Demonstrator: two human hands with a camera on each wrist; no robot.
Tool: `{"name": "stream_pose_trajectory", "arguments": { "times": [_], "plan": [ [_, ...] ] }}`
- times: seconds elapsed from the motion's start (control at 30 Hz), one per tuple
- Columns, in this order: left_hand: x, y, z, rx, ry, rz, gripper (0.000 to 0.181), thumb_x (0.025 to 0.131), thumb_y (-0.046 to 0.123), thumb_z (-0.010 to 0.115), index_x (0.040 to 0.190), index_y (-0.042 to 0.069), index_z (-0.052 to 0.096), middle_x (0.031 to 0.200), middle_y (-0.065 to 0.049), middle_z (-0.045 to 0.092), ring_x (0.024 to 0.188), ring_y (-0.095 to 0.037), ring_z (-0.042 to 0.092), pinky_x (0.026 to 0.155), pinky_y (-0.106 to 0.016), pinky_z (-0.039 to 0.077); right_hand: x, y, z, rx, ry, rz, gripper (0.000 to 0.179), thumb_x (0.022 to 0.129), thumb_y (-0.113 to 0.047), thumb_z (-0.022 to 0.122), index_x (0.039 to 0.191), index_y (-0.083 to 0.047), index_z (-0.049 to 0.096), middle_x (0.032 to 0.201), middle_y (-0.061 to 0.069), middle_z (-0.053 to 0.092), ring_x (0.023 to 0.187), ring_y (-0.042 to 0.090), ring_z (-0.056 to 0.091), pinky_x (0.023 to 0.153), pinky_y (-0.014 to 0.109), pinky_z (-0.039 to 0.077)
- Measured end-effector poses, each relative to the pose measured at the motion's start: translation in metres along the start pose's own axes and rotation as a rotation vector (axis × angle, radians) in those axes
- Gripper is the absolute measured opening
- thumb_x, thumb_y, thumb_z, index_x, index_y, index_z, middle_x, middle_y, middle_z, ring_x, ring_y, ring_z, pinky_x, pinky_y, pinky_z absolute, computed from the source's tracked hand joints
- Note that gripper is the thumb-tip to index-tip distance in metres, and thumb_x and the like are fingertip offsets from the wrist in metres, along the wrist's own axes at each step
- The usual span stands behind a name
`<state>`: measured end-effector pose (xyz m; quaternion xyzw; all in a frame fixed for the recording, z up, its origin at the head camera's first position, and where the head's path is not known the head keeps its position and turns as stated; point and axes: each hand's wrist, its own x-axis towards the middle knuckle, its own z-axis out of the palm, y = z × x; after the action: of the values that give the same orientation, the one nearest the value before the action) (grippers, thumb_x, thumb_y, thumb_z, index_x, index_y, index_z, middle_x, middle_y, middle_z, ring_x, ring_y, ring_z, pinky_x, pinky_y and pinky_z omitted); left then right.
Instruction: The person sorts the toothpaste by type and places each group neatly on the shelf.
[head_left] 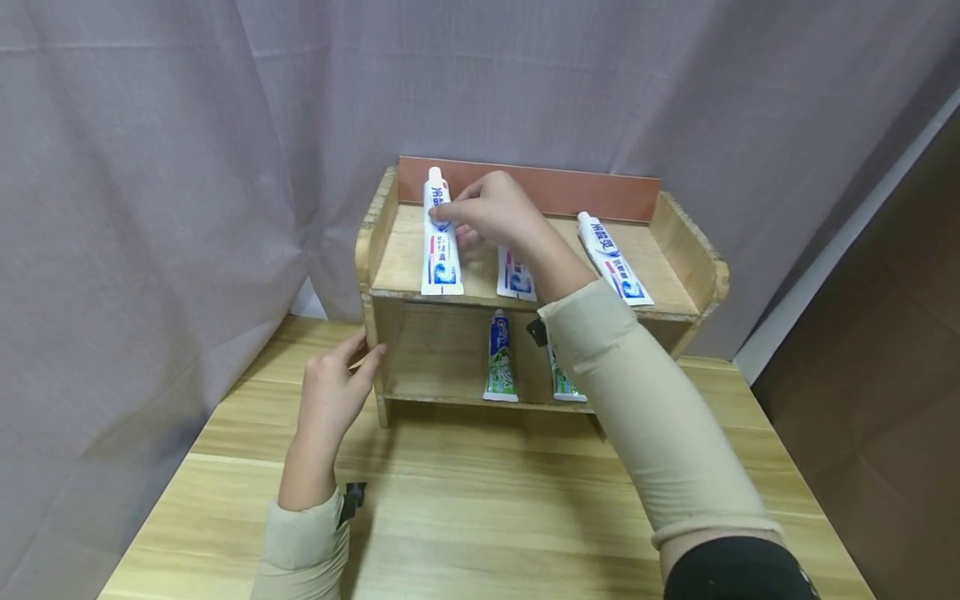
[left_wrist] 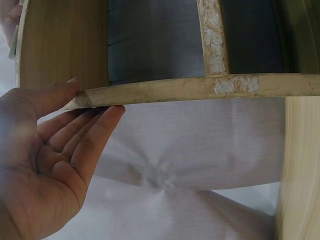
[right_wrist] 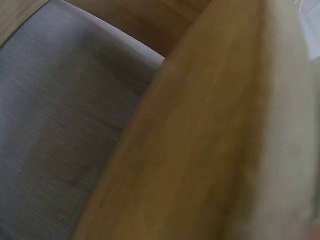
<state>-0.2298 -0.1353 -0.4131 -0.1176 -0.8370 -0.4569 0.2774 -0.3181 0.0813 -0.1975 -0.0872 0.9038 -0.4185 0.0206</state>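
A two-tier wooden shelf (head_left: pixel 480 402) stands on the table against a curtain. My left hand (head_left: pixel 330 392) grips its left side panel (left_wrist: pixel 165 90), the thumb on one face and the fingers on the other. Over the upper tier, my right hand (head_left: pixel 498 212) pinches a white toothpaste tube (head_left: pixel 441 258) at the left, thumb across its printed front. That tube lies cap to the back, tail at the front edge. Partly under the right hand lies a second white toothpaste tube (head_left: pixel 516 279). A third white tube (head_left: pixel 615 262) lies slanted further right.
On the lower tier lie a green-and-blue toothpaste tube (head_left: pixel 500 358) and another green tube (head_left: pixel 566 382), half hidden by the right sleeve. A reddish-brown board (head_left: pixel 570 190) backs the upper tier. The wooden table (head_left: pixel 465 517) extends in front; a dark brown panel (head_left: pixel 885 333) rises at right.
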Motion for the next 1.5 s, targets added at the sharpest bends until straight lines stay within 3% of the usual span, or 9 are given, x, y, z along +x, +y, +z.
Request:
{"name": "stream_pose_trajectory", "arguments": {
  "times": [0.27,0.47,0.6,0.73,1.0,1.5],
  "plan": [
    [-0.001,-0.001,-0.001,0.007,0.001,0.001,0.029,0.096,0.016,0.070,0.121,0.001,0.071,0.112,-0.019,0.072,0.101,-0.033,0.072,0.078,-0.035,0.063,0.012,-0.001,0.003,0.125,-0.007,0.096,0.032,0.087,-0.031,0.082,0.099,-0.004,0.070,0.097,0.009,0.072,0.079,0.018,0.071,0.080,0.032,0.063],
    [-0.001,0.001,-0.001,0.008,-0.003,-0.007,0.030,0.097,0.017,0.070,0.122,0.002,0.071,0.113,-0.018,0.072,0.102,-0.033,0.072,0.078,-0.035,0.063,0.018,0.002,0.006,0.070,0.013,0.128,0.034,0.086,-0.036,0.082,0.096,-0.005,0.070,0.093,0.007,0.073,0.077,0.017,0.073,0.065,0.024,0.058],
    [-0.001,0.003,0.000,0.000,-0.012,-0.005,0.031,0.097,0.018,0.070,0.124,0.002,0.070,0.114,-0.019,0.072,0.103,-0.033,0.071,0.078,-0.035,0.063,0.018,0.004,0.005,0.021,0.049,0.121,0.032,0.086,-0.034,0.082,0.094,-0.005,0.071,0.091,0.006,0.074,0.075,0.015,0.073,0.061,0.020,0.055],
    [-0.001,0.003,0.000,-0.013,-0.022,-0.006,0.033,0.097,0.018,0.069,0.126,0.002,0.068,0.115,-0.019,0.071,0.104,-0.033,0.071,0.079,-0.034,0.063,0.017,0.007,0.004,-0.005,0.061,0.115,0.029,0.084,-0.030,0.084,0.096,-0.005,0.073,0.088,0.006,0.075,0.074,0.015,0.073,0.065,0.021,0.059],
    [-0.001,0.002,-0.001,-0.007,-0.009,-0.009,0.031,0.097,0.017,0.070,0.124,0.002,0.070,0.114,-0.019,0.072,0.102,-0.032,0.072,0.079,-0.034,0.063,0.016,0.007,0.005,0.064,-0.003,0.127,0.036,0.085,-0.025,0.084,0.106,0.001,0.069,0.092,0.010,0.074,0.076,0.018,0.074,0.069,0.025,0.064],
    [-0.002,0.004,-0.003,-0.004,-0.003,-0.015,0.030,0.096,0.018,0.070,0.122,0.001,0.070,0.113,-0.019,0.072,0.102,-0.032,0.072,0.079,-0.035,0.063,0.014,0.008,0.005,0.096,-0.014,0.099,0.037,0.087,-0.025,0.082,0.109,0.001,0.068,0.093,0.011,0.074,0.078,0.019,0.074,0.069,0.026,0.065]
  ]
}}
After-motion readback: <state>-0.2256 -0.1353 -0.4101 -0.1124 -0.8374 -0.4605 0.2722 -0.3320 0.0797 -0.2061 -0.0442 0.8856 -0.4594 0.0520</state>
